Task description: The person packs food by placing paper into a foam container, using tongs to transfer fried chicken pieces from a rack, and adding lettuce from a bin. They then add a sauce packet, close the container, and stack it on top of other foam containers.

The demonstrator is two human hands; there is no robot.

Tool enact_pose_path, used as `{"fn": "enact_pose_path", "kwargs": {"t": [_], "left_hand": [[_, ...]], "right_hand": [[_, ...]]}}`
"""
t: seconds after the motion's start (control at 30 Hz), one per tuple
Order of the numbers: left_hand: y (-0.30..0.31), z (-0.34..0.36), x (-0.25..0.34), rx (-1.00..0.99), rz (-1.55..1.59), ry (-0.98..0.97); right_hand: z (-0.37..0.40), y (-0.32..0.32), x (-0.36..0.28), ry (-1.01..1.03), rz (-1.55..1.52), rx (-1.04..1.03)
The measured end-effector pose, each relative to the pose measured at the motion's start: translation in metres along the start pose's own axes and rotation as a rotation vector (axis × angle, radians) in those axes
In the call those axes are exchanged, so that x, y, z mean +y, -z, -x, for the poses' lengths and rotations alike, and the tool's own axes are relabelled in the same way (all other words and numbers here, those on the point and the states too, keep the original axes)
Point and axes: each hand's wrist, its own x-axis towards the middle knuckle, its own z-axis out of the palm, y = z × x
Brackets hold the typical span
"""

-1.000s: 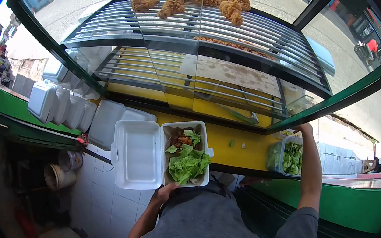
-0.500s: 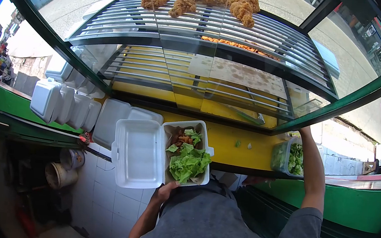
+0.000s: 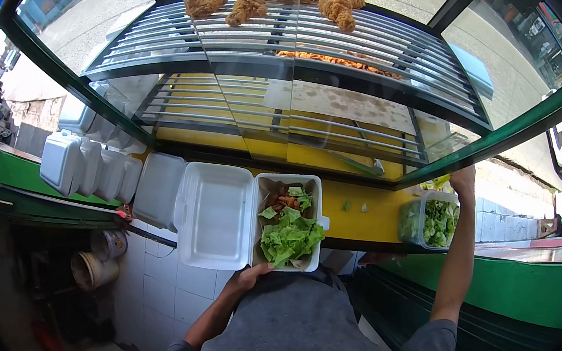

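My left hand [image 3: 254, 274] grips the near edge of an open white foam takeaway box [image 3: 216, 218], its lid laid back to the left. Brown paper lines the box's right half, where green lettuce [image 3: 291, 238] lies in front of small browned food pieces [image 3: 285, 202]. On the right, my right hand [image 3: 462, 180] is closed above and behind a clear tub of cut greens [image 3: 439, 223]. Something yellow-green [image 3: 440, 182] shows at its fingertips, too small to name. The fingers are partly hidden.
A glass display case [image 3: 246, 113] stands ahead, with fried chicken [image 3: 248, 7] on its upper rack and tongs [image 3: 364, 165] inside. Closed foam boxes [image 3: 61, 161] stand at the left. Green scraps [image 3: 346, 205] lie on the yellow counter [image 3: 372, 226]. Buckets [image 3: 93, 270] sit below left.
My right hand has come into view from behind the case frame, with something yellow-green at its fingers. The foam box has shifted slightly right and turned straighter, still in my left hand.
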Motion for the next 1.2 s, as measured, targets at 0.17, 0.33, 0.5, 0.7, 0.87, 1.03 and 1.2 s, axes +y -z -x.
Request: {"fn": "enact_pose_path", "kwargs": {"t": [0.17,0.33,0.5,0.7,0.87,1.03,1.2], "left_hand": [[0.003,-0.012,0.009,-0.171,-0.069,0.13],[-0.005,-0.021,0.028,-0.208,0.001,0.307],[-0.011,-0.027,0.005,-0.108,0.239,0.389],[-0.012,-0.031,-0.008,-0.121,0.206,0.334],[-0.013,-0.029,0.006,-0.069,0.231,0.281],[-0.02,-0.032,0.022,-0.042,0.215,0.154],[-0.022,-0.043,0.029,-0.028,-0.134,0.067]], "right_hand": [[0.026,0.027,-0.017,-0.494,-0.367,0.021],[0.075,0.07,-0.074,-0.498,-0.724,0.118],[0.129,0.064,-0.148,-0.372,-0.916,-0.194],[0.146,-0.011,-0.226,-0.226,-0.908,-0.574],[0.143,-0.021,-0.244,-0.126,-0.703,-0.443],[0.162,-0.05,-0.237,-0.345,-0.691,-0.639],[0.182,-0.1,-0.213,-0.335,-0.787,-0.539]]}}
